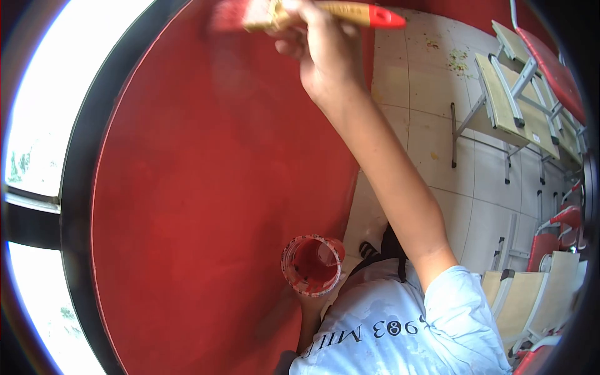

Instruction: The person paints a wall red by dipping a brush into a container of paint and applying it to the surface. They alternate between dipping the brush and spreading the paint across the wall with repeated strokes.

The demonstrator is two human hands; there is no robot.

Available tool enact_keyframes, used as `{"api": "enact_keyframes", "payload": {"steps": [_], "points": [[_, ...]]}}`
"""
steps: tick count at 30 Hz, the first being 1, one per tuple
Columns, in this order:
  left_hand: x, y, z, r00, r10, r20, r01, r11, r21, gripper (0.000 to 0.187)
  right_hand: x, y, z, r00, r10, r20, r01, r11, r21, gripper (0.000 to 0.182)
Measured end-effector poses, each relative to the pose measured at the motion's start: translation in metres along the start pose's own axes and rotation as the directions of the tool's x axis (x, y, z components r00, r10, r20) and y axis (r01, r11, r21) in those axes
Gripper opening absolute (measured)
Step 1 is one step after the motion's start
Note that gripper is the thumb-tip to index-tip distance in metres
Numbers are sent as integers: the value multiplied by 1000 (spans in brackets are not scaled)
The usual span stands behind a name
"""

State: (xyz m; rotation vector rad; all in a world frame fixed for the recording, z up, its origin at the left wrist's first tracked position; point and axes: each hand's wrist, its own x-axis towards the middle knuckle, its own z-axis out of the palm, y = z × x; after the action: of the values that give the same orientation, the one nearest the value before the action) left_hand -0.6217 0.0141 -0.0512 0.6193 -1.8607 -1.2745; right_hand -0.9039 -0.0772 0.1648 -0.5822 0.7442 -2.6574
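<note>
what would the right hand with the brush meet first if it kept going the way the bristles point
Probably just more of the red painted wall; the right hand aims the red-handled paintbrush leftward along it, though depth is unclear.

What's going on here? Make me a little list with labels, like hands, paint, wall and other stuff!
right hand: right hand raised high, gripping a paintbrush with a red-tipped handle, bristles against the red wall
left hand: mostly hidden under the paint cup, seemingly holding it low near the body
paint cup: open, red paint inside, splattered on the outside
wall: red, next to a black window frame
floor: pale tiles
other stuff: folding chairs on the right
</note>
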Motion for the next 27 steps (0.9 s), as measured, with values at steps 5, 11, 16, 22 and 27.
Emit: {"api": "enact_keyframes", "payload": {"steps": [5,11,16,22,27], "points": [[-3,-11,-6,991,116,68,-126,974,188,82,-58,82,-104,914,184,-363,-295,913,-281,18],[6,9,6,997,79,-23,-79,997,9,83,-39,51,-95,974,117,-192,-203,825,-527,20],[12,10,13,984,156,-90,-158,987,-8,85,-18,-3,16,996,-35,82,50,983,-177,18],[6,-3,8,984,171,-47,-170,985,27,81,-50,35,-16,954,179,-241,-228,955,-190,24],[9,-3,9,971,238,-32,-236,970,61,84,-71,28,-82,932,192,-308,-310,862,-401,24]]}}
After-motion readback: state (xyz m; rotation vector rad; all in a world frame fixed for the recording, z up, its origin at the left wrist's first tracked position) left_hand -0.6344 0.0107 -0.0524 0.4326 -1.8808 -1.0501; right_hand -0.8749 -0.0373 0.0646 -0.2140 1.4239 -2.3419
